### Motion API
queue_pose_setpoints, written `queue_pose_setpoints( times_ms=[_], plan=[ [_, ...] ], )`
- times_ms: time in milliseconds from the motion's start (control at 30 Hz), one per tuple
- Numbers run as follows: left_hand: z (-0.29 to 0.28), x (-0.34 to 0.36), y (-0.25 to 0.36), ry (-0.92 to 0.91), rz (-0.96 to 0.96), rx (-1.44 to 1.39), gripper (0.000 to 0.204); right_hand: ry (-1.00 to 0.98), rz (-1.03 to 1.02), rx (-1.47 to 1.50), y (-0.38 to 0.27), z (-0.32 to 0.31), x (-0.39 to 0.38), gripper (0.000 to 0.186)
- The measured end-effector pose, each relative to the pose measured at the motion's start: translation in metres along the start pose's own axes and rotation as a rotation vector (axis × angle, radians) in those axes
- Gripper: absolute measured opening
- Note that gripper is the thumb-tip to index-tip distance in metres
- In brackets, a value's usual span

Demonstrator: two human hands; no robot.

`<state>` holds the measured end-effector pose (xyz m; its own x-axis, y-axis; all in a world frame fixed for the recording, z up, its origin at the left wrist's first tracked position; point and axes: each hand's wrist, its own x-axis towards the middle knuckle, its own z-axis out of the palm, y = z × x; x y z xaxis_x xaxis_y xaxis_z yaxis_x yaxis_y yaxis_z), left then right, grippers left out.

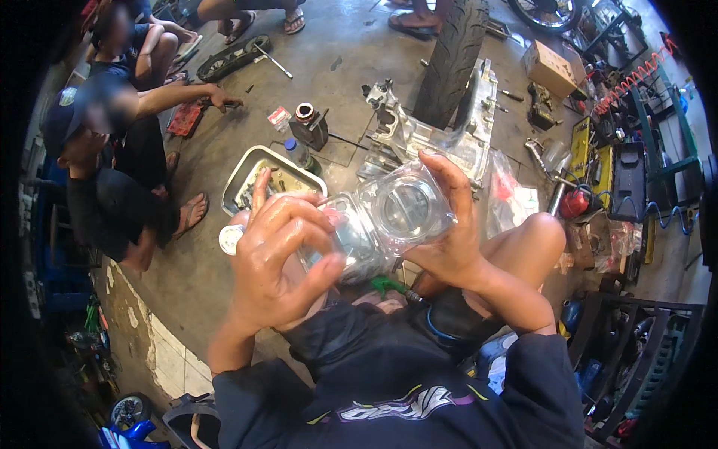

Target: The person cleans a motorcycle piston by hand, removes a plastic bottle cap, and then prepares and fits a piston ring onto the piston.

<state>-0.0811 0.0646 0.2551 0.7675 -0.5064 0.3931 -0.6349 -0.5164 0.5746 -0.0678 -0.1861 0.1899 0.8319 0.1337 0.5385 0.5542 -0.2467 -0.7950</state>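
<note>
My right hand [456, 224] grips an open, hinged clear plastic case [402, 208] with a round moulded recess, tilted up in front of me. My left hand [280, 254] is at the case's left half [351, 236], its fingers bent and spread, one raised; whether it touches the plastic is unclear. A white round lid [229, 239] shows just left of that hand. Beyond are a metal tray [319, 187] with small parts, a blue-capped bottle [298, 153], a dark container [313, 129] and a large aluminium engine casing [404, 138].
Co-workers [97, 179] squat at left, one reaching toward a red item [183, 118]. A tyre [456, 52] lies beyond the casing. A cardboard box [550, 66], toolboxes [624, 179], a red coiled hose [628, 86] and a plastic bag [508, 194] are at right.
</note>
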Motion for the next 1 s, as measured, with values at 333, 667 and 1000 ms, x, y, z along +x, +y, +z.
queue_pose_setpoints(
  times_ms=[333,667,1000],
  plan=[
    [0.028,0.040,0.028,-0.066,-0.016,0.105,0.088,-0.070,-0.086,-0.113,-0.003,0.003,0.000,0.092],
    [0.030,0.055,0.025,0.059,0.042,0.109,0.067,-0.017,-0.006,-0.064,0.012,0.006,-0.014,0.094],
    [0.028,0.057,0.008,0.150,0.217,0.196,0.027,-0.091,-0.012,0.081,0.016,0.012,-0.020,0.101]
  ],
)
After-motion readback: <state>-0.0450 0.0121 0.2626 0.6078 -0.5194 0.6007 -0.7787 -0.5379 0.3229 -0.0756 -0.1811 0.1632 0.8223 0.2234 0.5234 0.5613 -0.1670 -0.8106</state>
